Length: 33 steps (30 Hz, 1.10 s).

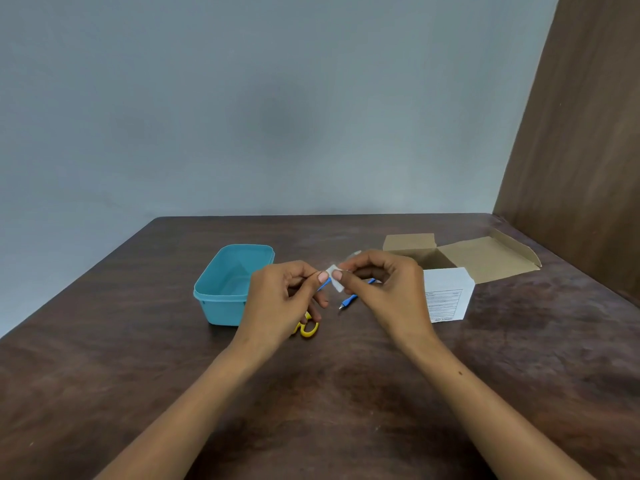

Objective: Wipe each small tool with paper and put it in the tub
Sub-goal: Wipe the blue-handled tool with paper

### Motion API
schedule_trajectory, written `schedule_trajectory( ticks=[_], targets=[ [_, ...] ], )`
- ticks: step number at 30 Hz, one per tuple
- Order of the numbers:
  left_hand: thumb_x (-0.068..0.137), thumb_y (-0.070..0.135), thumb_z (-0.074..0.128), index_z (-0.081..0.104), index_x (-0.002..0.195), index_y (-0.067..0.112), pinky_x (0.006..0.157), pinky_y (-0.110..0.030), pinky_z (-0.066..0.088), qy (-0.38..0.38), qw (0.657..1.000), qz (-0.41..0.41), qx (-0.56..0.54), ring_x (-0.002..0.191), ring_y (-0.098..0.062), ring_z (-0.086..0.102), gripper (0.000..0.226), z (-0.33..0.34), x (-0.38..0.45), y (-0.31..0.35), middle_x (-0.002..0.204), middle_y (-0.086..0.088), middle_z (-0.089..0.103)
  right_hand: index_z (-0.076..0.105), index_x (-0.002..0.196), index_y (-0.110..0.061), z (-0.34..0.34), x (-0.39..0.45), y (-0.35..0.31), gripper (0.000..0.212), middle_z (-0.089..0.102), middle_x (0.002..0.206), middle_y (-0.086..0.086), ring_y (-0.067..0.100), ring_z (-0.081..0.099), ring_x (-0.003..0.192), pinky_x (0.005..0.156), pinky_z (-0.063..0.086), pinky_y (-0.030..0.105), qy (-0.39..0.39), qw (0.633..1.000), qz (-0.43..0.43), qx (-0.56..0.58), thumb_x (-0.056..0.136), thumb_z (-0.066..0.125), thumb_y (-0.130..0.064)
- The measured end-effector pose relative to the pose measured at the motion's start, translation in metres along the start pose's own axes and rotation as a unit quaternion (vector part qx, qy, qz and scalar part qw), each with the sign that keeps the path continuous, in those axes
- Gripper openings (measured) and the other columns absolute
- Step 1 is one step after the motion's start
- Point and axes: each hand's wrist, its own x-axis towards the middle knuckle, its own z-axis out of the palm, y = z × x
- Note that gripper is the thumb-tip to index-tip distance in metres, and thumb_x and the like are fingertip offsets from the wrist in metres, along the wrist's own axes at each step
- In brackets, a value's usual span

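A small white piece of paper (336,281) is held above the table between both hands. My left hand (282,303) pinches its left edge with thumb and forefinger, and a bit of a blue tool shows just below those fingers. My right hand (377,289) pinches the right side of the paper, its fingers curled. The blue tub (221,296) stands open just left of my left hand. A blue-handled tool (349,301) with a metal tip lies on the table under my hands. Yellow scissor handles (307,328) peek out beneath my left hand.
An open cardboard box (481,258) with white printed sides stands at the right, its flaps spread toward the back. The dark wooden table (329,393) stretches toward me. A brown panel (588,150) rises along the right edge.
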Motion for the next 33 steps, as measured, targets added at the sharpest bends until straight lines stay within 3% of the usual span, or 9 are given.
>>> schedule_trajectory(
  ticks=[4, 8, 13, 22, 33],
  targets=[
    [0.09, 0.016, 0.061, 0.069, 0.076, 0.01, 0.043, -0.015, 0.044, -0.001, 1.0, 0.022, 0.016, 0.045, -0.012, 0.064, 0.017, 0.001, -0.001, 0.0, 0.056, 0.004, 0.066, 0.071, 0.069, -0.017, -0.002, 0.002, 0.001, 0.01, 0.071, 0.067, -0.006, 0.007, 0.067, 0.063, 0.062, 0.051, 0.016, 0.032, 0.999, -0.004, -0.024, 0.074, 0.078, -0.012],
    [0.089, 0.014, 0.062, 0.07, 0.078, 0.01, 0.043, -0.015, 0.045, 0.002, 1.0, 0.021, 0.011, 0.045, -0.009, 0.064, 0.015, 0.002, -0.002, 0.0, 0.057, 0.003, 0.067, 0.071, 0.07, -0.013, -0.009, 0.007, 0.002, 0.008, 0.071, 0.067, -0.005, 0.008, 0.067, 0.061, 0.062, 0.052, 0.019, 0.072, 0.997, 0.014, -0.006, 0.074, 0.078, -0.013],
    [0.088, 0.014, 0.063, 0.07, 0.077, 0.007, 0.045, -0.012, 0.044, 0.018, 0.998, 0.051, 0.031, 0.047, -0.008, 0.065, 0.015, 0.002, -0.004, -0.001, 0.058, 0.004, 0.067, 0.071, 0.069, -0.013, -0.001, 0.002, -0.002, 0.009, 0.071, 0.065, -0.001, 0.01, 0.067, 0.061, 0.061, 0.053, 0.02, 0.034, 0.999, 0.006, 0.018, 0.073, 0.078, -0.01],
    [0.088, 0.013, 0.063, 0.07, 0.081, 0.004, 0.057, -0.025, 0.056, 0.021, 0.985, 0.151, 0.081, 0.058, -0.004, 0.067, 0.013, 0.002, -0.004, -0.006, 0.063, 0.002, 0.068, 0.071, 0.071, -0.01, -0.007, 0.006, 0.002, 0.007, 0.071, 0.065, 0.0, 0.013, 0.068, 0.059, 0.059, 0.054, 0.023, 0.059, 0.997, 0.036, 0.031, 0.073, 0.078, -0.009],
    [0.087, 0.011, 0.064, 0.071, 0.082, 0.006, 0.057, -0.018, 0.056, 0.031, 0.992, 0.112, 0.042, 0.058, -0.004, 0.068, 0.01, -0.001, -0.002, -0.005, 0.064, 0.001, 0.07, 0.069, 0.068, -0.017, -0.018, 0.015, 0.005, 0.015, 0.069, 0.064, -0.004, 0.013, 0.068, 0.06, 0.064, 0.058, 0.027, 0.138, 0.989, 0.053, 0.004, 0.074, 0.076, -0.005]
  ],
)
